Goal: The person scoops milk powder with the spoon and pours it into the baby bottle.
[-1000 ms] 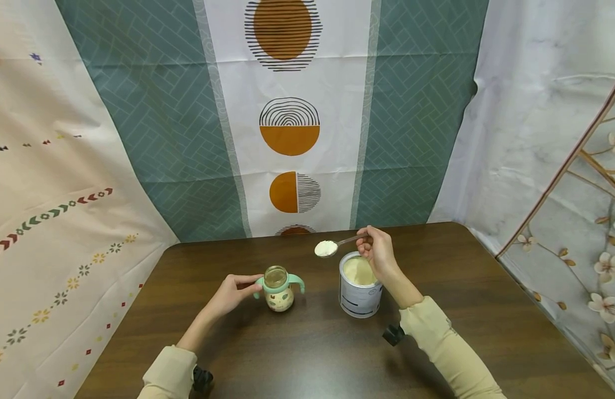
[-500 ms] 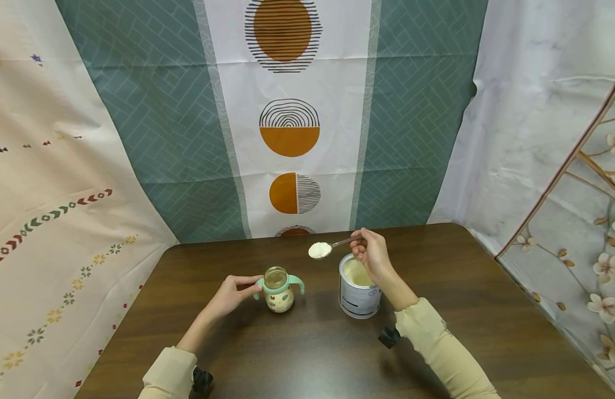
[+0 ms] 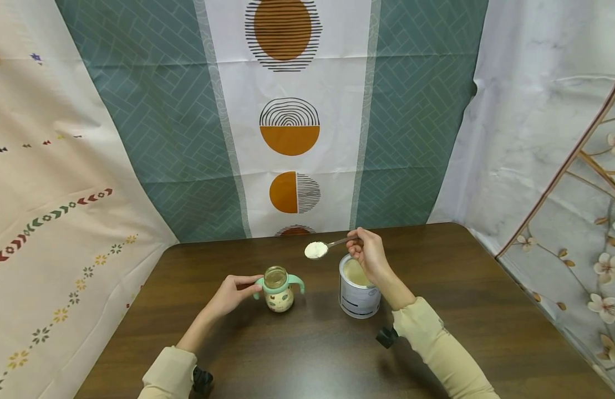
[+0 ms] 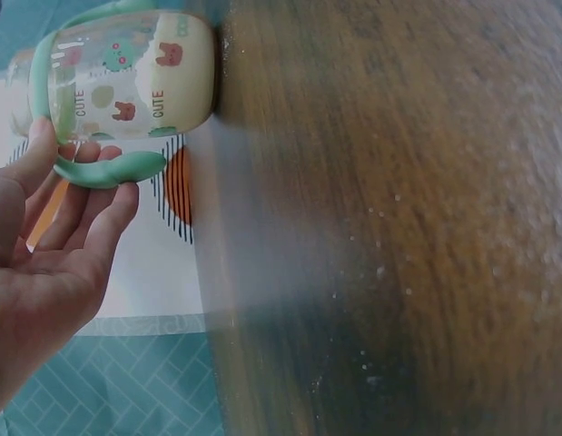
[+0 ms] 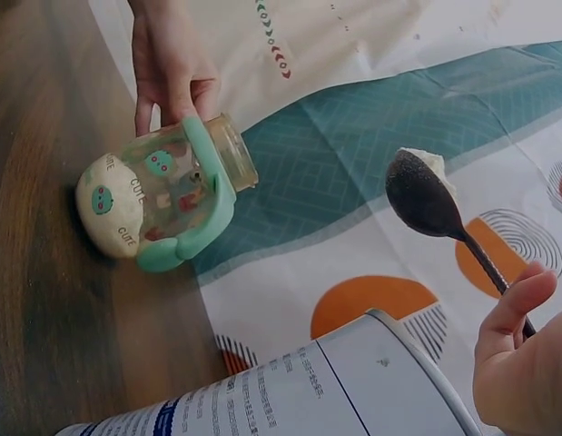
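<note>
A clear baby bottle [image 3: 279, 299] with green handles stands uncapped on the table, pale powder in its lower part. My left hand [image 3: 229, 295] holds one of its handles [image 4: 113, 170], thumb above and fingers curled beneath. In my right hand [image 3: 371, 256] is the handle of a metal spoon [image 3: 316, 250], its bowl heaped with pale powder. The spoon bowl is in the air, to the right of the bottle's mouth [image 3: 275, 275] and higher. Below my right hand stands an open tin [image 3: 359, 299] of pale powder, partly hidden by that hand.
The brown wooden table [image 3: 307, 349] has a patterned cloth [image 3: 297, 183] hanging along its back edge. Other cloths hang at the left and right sides. Specks of white powder lie on the tabletop in the left wrist view.
My right hand has carried the loaded spoon leftward, away from above the tin and closer to the bottle. The left hand and the bottle have stayed in place.
</note>
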Tool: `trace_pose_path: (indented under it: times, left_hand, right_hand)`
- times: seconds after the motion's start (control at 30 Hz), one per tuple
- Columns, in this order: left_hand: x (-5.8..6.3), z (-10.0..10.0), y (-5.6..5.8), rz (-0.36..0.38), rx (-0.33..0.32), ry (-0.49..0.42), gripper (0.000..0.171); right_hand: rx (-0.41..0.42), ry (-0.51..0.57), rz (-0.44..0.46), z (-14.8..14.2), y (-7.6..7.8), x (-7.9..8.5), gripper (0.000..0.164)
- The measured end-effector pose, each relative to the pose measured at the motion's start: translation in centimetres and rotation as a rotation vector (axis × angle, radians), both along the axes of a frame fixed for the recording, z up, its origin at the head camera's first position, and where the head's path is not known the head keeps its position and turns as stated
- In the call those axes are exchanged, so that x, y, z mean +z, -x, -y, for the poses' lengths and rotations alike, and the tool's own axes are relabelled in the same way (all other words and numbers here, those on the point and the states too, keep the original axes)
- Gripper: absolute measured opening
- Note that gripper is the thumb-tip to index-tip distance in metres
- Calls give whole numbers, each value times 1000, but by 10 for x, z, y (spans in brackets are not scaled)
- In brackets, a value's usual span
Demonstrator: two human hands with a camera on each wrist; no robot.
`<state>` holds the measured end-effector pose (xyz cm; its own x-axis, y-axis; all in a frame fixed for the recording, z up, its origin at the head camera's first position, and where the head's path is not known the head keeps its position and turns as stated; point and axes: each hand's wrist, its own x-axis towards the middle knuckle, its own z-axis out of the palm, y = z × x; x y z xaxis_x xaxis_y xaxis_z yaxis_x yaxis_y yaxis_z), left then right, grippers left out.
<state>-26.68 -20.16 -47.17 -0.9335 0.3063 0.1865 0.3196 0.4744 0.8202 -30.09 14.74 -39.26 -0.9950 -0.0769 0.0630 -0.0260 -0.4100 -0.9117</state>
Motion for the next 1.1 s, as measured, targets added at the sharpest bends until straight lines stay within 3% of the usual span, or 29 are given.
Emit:
trace_pose_path:
  times: [0.6,0.67,0.9,1.1]
  left_hand:
    - [0,-1,0,-8,-1,0,37]
    - [2,-3,-1,-11,-3,4,36]
    - [29,-14,-18,-7,-11,18,34]
    - [30,-14,-19,-2,-4,19,34]
  right_hand:
    - [39,-31,8,9,-4,2,31]
    - [46,-38,4,10,-4,2,31]
    - [51,-40,4,13,-5,0,30]
    - [59,-37,10,15,-5,-1,30]
